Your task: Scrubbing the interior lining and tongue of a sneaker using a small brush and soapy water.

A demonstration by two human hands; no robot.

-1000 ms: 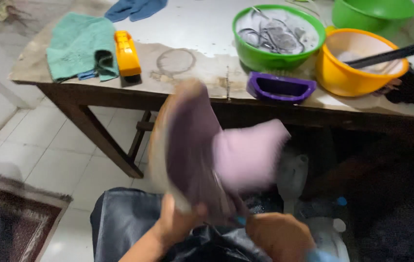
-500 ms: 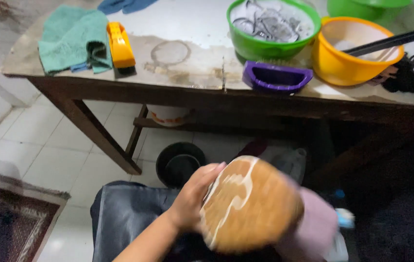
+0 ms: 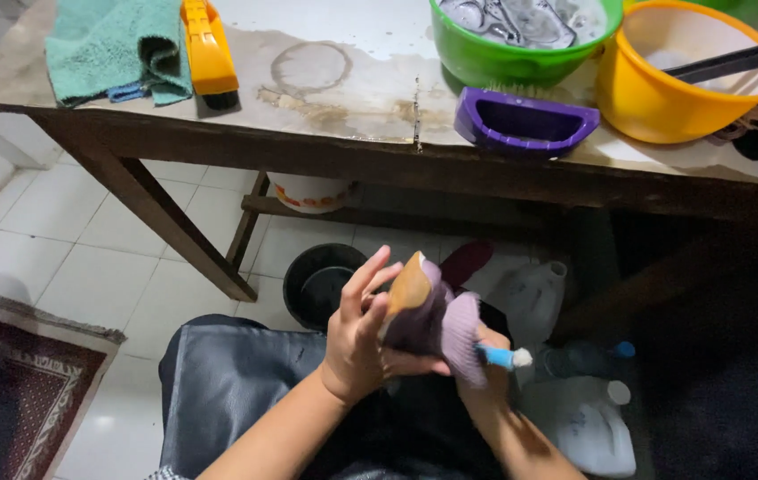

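My left hand [image 3: 363,338] fingers wrap a mauve shoe [image 3: 423,311]; right hand [image 3: 485,369] grips a small brush [image 3: 503,357]. Green bowl [image 3: 521,53] on desk [image 3: 352,98] holds metal pieces.

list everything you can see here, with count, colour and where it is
table: 1, worn wood, across the top
towel: 1, teal, table's left end
brush: 1, orange, beside the towel
scrub brush: 1, purple, table's front edge
green basin: 1, holds metal items in water
yellow basin: 1, right of the green one, dark handle across it
black bucket: 1, floor under the table
white tub: 1, on the lower rail
plastic jugs: at least 2, whitish, floor at right
rug: 1, dark red, lower left
shoe: 1, mauve with tan sole, in the left hand
small brush: 1, blue handle, in the right hand
left hand: grips the shoe
right hand: mostly hidden behind the shoe
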